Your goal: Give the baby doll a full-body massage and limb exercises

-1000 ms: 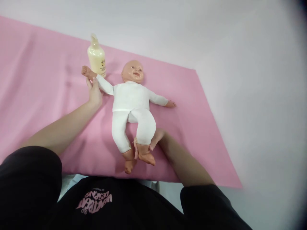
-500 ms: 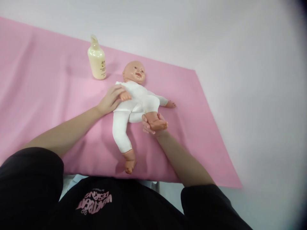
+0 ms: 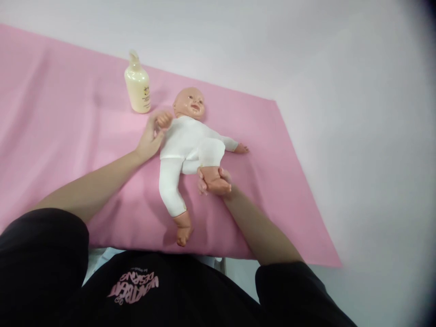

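A baby doll point(image 3: 185, 141) in a white suit lies face up on a pink cloth point(image 3: 61, 136). My left hand point(image 3: 150, 141) holds the doll's arm near its wrist, with the small fist raised beside the doll's head. My right hand point(image 3: 213, 181) grips the doll's foot, and that leg is bent up toward the belly. The doll's other leg lies straight toward me and its other arm is stretched out to the right.
A cream pump bottle point(image 3: 137, 84) stands upright on the cloth behind the doll's raised fist. The pink cloth ends at the right on a white surface point(image 3: 357, 136). My black shirt fills the bottom of the view.
A second ago the doll's arm was stretched out by the bottle and both legs were straight. The arm then folded across the chest and the leg bent up; now both are moving back out.
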A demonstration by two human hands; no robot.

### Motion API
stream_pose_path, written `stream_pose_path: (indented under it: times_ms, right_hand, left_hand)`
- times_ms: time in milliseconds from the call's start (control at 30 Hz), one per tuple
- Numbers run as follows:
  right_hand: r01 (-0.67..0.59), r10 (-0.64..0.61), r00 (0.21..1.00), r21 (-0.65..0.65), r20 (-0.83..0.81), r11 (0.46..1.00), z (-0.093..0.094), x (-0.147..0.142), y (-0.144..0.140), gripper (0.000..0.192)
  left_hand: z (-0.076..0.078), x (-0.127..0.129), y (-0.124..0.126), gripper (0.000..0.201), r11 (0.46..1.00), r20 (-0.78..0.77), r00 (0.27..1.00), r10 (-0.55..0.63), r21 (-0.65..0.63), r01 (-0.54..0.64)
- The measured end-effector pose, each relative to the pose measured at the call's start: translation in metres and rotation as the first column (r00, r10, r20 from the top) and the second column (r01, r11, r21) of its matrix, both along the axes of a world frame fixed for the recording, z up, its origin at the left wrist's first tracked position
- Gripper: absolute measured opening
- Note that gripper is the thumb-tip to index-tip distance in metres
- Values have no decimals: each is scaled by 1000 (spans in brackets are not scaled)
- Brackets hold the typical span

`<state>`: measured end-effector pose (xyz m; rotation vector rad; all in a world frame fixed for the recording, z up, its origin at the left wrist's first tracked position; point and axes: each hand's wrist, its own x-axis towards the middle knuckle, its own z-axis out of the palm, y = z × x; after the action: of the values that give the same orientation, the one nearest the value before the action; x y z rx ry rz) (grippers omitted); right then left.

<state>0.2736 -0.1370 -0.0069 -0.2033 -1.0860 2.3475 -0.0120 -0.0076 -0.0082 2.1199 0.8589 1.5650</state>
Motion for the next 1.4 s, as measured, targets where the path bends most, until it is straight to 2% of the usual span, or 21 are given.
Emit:
stream_pose_path:
  times_ms: [67, 100, 167, 233, 300, 333, 400, 467, 567, 633, 667, 767, 867, 933, 1000, 1100, 1233, 1300, 1400]
  right_hand:
    - [-200, 200, 979, 22, -46, 980, 2, -1, -4, 57]
    - [-301, 302, 952, 24, -50, 953, 5, -3, -6, 57]
    - [-488, 489, 872, 41, -18, 872, 12, -8, -5, 55]
    - [-627, 624, 779, 84, 56, 775, 21, -15, -2, 51]
    - [-692, 682, 722, 133, 120, 709, 29, -20, 1, 48]
    - [-699, 684, 715, 151, 140, 699, 31, -22, 2, 47]
    - [-690, 672, 724, 172, 153, 704, 33, -22, 1, 45]
    - [-658, 649, 752, 167, 114, 734, 28, -18, -1, 44]
    - [-543, 550, 832, 104, -69, 834, 13, -11, -3, 46]
    - [-424, 428, 881, 62, -202, 903, 4, -8, -2, 48]
    - [-357, 357, 900, 47, -249, 933, 1, -7, 0, 48]
    - [-118, 105, 961, -37, -257, 992, 2, -6, 6, 49]
    - [137, -157, 981, -167, -112, 976, 11, -5, 9, 41]
    - [232, -246, 968, -222, -38, 947, 15, -5, 9, 35]
    - [232, -244, 969, -230, -27, 945, 15, -5, 8, 34]
    - [143, -158, 984, -160, -81, 977, 9, -5, 7, 41]
    - [-76, 73, 981, -6, -177, 997, 1, -4, 3, 47]
    - [-266, 270, 941, 46, -204, 963, 1, -4, 0, 48]
    - [-520, 525, 833, 78, -176, 851, 6, -6, -3, 57]
  left_hand:
    - [-8, -8, 15, 66, 994, 180, 981, 71, -93, -55]
    - [-12, -12, 22, 64, 985, 252, 964, 85, -168, -43]
    - [-18, -20, 36, 52, 938, 424, 895, 138, -346, 20]
    - [-22, -26, 45, 44, 867, 543, 806, 235, -492, 79]
    - [-24, -30, 49, 44, 819, 568, 766, 300, -565, 98]
    - [-24, -30, 50, 44, 813, 558, 768, 313, -576, 88]
    - [-23, -29, 48, 41, 837, 532, 787, 312, -546, 37]
    - [-21, -26, 44, 40, 899, 503, 823, 266, -437, -24]
    - [-14, -18, 30, 46, 988, 361, 924, 129, -123, -90]
    - [-6, -12, 16, 46, 994, 196, 978, 66, 74, -82]
    - [-2, -9, 8, 46, 989, 102, 994, 40, 135, -53]
    - [9, 0, -12, 50, 980, -187, 981, -59, 178, 93]
    - [19, 5, -24, 46, 961, -351, 926, -136, 179, 209]
    - [22, 6, -26, 43, 955, -395, 907, -144, 186, 233]
    - [23, 6, -27, 42, 952, -398, 905, -147, 190, 238]
    - [18, 4, -24, 46, 966, -309, 941, -141, 166, 200]
    - [5, 0, -8, 57, 994, -6, 999, -41, 99, 41]
    - [-1, -4, 6, 56, 998, 166, 986, 4, 64, -15]
    - [-10, -16, 26, 54, 998, 354, 933, 62, -42, -50]
